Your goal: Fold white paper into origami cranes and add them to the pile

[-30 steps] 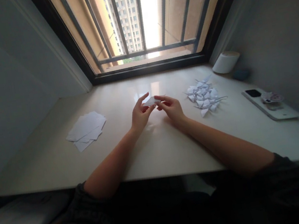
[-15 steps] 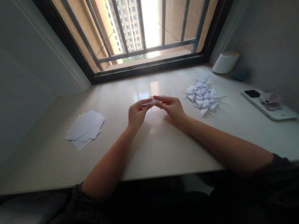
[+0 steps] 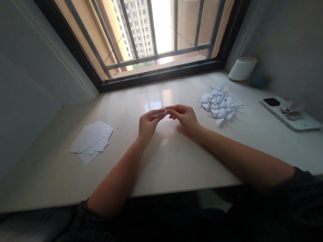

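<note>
My left hand (image 3: 148,123) and my right hand (image 3: 183,116) meet over the middle of the white tabletop, fingertips pinched together. Between them is a small folded piece of white paper (image 3: 160,114), mostly covered by the fingers, so its exact shape is hidden. Left of my hands lies a loose stack of white paper sheets (image 3: 92,137), fanned unevenly. To the right of my right hand is a pile of small folded white paper pieces (image 3: 219,103) with thin pointed ends.
At the far right a phone (image 3: 290,113) lies flat with a round trinket (image 3: 292,107) on it. A white cylinder (image 3: 243,69) and a small bluish object (image 3: 259,81) sit by the right wall. Behind the table is a barred window (image 3: 160,74).
My right fingers have shifted and curled slightly on the folded paper, and its visible part has changed. The stack and the pile have stayed in place.
</note>
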Available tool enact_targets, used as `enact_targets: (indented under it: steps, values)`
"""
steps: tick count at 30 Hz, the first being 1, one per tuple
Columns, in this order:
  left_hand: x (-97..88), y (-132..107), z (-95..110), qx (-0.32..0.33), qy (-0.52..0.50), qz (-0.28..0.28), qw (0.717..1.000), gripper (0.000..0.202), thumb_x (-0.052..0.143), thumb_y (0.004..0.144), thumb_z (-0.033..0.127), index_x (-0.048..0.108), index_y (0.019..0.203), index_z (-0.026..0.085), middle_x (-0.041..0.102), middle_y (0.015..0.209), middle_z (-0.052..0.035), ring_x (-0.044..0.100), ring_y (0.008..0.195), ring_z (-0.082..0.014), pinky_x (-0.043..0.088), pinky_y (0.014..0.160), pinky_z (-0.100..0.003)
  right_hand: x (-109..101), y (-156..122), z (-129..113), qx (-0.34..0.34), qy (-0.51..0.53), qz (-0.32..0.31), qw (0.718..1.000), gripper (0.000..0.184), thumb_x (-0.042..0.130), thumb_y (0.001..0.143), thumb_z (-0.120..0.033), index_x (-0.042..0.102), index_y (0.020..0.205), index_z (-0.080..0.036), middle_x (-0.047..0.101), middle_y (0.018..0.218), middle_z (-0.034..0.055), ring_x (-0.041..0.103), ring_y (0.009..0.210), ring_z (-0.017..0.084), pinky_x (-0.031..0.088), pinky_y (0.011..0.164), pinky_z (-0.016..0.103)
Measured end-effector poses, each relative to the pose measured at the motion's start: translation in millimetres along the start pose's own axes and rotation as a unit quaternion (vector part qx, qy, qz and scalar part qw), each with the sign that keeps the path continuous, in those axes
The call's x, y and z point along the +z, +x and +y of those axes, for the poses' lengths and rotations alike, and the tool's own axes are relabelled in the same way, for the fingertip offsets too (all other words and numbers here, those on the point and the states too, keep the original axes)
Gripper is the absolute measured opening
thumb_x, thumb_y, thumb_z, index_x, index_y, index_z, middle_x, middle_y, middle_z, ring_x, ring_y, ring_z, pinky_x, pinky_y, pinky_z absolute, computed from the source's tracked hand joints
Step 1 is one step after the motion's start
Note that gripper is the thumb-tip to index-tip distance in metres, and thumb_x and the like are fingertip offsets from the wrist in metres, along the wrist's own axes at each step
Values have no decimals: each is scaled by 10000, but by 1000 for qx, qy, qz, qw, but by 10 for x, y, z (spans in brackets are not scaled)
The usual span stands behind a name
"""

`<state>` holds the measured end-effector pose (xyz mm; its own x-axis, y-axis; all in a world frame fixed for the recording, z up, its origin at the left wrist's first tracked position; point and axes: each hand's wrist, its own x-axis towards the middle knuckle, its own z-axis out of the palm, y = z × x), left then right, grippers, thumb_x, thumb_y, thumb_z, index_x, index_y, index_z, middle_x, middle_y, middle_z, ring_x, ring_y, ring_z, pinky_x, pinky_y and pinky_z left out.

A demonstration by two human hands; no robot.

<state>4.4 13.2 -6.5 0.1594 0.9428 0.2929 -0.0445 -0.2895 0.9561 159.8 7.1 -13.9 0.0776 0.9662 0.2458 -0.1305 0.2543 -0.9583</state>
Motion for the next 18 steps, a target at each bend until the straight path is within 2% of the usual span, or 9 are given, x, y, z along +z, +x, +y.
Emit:
enact_targets:
  steps: [4,10,18]
  values:
    - [-3,1,18,-18,-11,-7,1000,285,778,671,399,750,857,185,745,943,-75,677,898,-208,496,886,-374,5,-2,26,24,14,-22,999,373,763,636,-526,704,796,-195,724,711,31,661,606,149,475,589,271]
    - [-39,-2,61,-81,18,7,997,339,776,649,478,754,837,197,734,788,-60,662,761,-179,482,727,-315,24,-12,-3,0,5,-3,1000,330,764,635,-508,670,701,-199,702,670,12,640,617,144,488,618,282]
    - [-29,-6,64,-89,11,36,995,342,812,595,463,763,794,188,730,734,-57,635,677,-154,467,669,-292,20,4,15,-34,3,22,999,262,763,654,-443,675,672,-197,667,643,-6,594,633,133,483,660,293]
